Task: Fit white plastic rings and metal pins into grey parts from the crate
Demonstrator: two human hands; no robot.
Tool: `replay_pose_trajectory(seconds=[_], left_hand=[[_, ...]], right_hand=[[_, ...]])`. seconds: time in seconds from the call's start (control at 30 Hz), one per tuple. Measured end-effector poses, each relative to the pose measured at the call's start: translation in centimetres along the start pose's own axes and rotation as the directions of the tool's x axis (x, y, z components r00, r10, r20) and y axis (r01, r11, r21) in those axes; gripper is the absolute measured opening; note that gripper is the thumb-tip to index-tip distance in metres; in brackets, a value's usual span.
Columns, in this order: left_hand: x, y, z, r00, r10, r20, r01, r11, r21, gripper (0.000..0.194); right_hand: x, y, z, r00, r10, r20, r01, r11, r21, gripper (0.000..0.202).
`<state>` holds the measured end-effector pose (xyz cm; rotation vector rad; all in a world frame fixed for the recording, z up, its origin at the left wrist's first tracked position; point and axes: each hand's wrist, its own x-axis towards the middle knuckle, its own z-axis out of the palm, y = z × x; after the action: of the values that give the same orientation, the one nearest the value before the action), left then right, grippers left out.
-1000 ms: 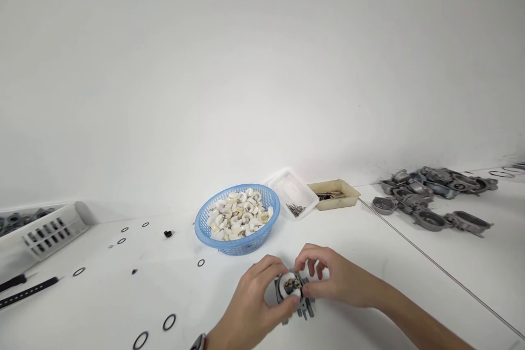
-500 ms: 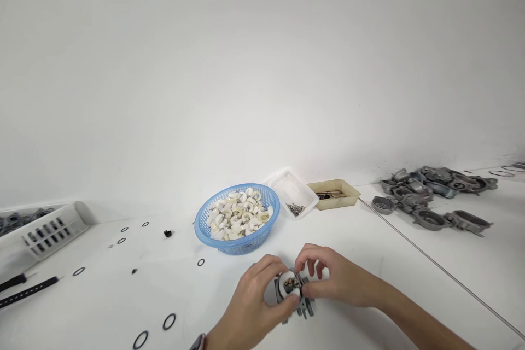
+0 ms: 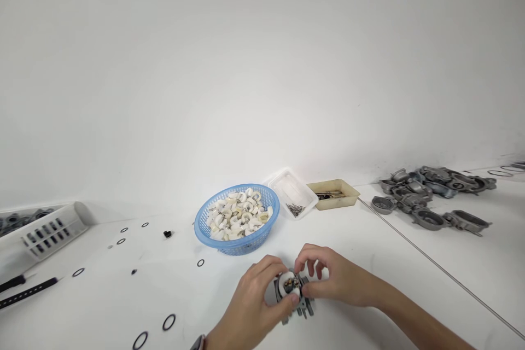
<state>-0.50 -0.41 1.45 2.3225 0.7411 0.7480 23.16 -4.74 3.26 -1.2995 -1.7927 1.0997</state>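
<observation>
The metal part (image 3: 292, 286) faces up, long axis unclear.

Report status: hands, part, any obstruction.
Left hand gripping metal part. Right hand at its right edge, contact unclear. White piece on top. Blue basket beyond, not in the way.

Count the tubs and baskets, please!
4: a white crate at far left, cut off by the picture's edge; a blue basket in the middle; then a white tray and a yellowish tray to its right.
</observation>
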Motion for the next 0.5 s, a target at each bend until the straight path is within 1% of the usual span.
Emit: replay_pose_trajectory(seconds=[0.5], left_hand=[[0.03, 0.05, -0.03, 1.0, 0.006, -0.001, -0.006, 1.0, -0.002, 0.016]], right_hand=[[-0.02, -0.12, 0.02, 1.0, -0.001, 0.008, 0.001, 1.0, 0.005, 0.023]])
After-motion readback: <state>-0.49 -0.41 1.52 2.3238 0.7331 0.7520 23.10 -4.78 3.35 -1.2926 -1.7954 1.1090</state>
